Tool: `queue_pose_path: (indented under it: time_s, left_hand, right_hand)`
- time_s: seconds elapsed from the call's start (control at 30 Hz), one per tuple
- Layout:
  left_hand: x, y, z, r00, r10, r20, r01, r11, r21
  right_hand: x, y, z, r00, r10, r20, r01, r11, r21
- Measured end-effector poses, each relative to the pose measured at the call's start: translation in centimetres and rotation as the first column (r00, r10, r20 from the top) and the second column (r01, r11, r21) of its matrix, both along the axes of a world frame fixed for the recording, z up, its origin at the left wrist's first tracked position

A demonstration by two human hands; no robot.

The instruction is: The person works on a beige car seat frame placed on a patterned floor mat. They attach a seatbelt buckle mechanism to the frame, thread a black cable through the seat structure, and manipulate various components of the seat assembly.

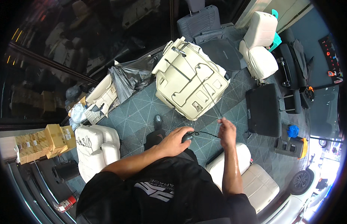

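My left hand [177, 140] is closed around a small black object [187, 137] with a thin black cord [207, 133] running out of it. My right hand [227, 131] pinches the other end of that cord, held out to the right at about the same height. Both hands hang above the grey tiled floor [140, 115]. Just beyond them lies a cream seat back panel [192, 84], face down, with wire rods and slots showing. My black shoe [158, 121] stands on the tiles below my left hand.
A cream car seat [97, 147] lies at my left and another cream seat [255, 179] at my right. A black seat cushion [263, 109] sits right of the panel. A black plastic bag [128, 76], yellow boxes [46, 142] and more seats [260, 44] surround the floor.
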State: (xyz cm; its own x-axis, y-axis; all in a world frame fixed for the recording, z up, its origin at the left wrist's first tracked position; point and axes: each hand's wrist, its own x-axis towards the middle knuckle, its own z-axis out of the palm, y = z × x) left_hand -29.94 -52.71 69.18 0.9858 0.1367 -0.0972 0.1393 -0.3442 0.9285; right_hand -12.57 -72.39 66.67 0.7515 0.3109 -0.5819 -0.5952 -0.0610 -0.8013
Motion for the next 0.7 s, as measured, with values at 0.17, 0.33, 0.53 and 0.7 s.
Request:
queue_pose_path:
  time_s: [0.17, 0.33, 0.53, 0.7]
  left_hand:
    - [0.8, 6.0, -1.4, 0.969, -0.143, -0.199, 0.13, 0.989, -0.076]
    - [2.1, 14.4, -4.0, 0.923, -0.313, -0.224, 0.315, 0.949, -0.028]
    - [6.2, 26.8, -8.4, 0.919, -0.318, -0.232, 0.343, 0.936, 0.074]
    - [10.8, 33.6, -11.4, 0.951, -0.181, -0.251, 0.229, 0.956, 0.181]
  right_hand:
    - [2.2, -0.1, 1.8, 0.989, -0.072, 0.133, 0.091, 0.985, -0.148]
    - [3.2, 1.8, 3.6, 0.96, -0.165, 0.225, 0.225, 0.933, -0.28]
    - [1.9, 4.1, 5.4, 0.94, -0.22, 0.26, 0.319, 0.833, -0.453]
    - [0.2, 4.1, 6.9, 0.923, -0.279, 0.265, 0.38, 0.765, -0.52]
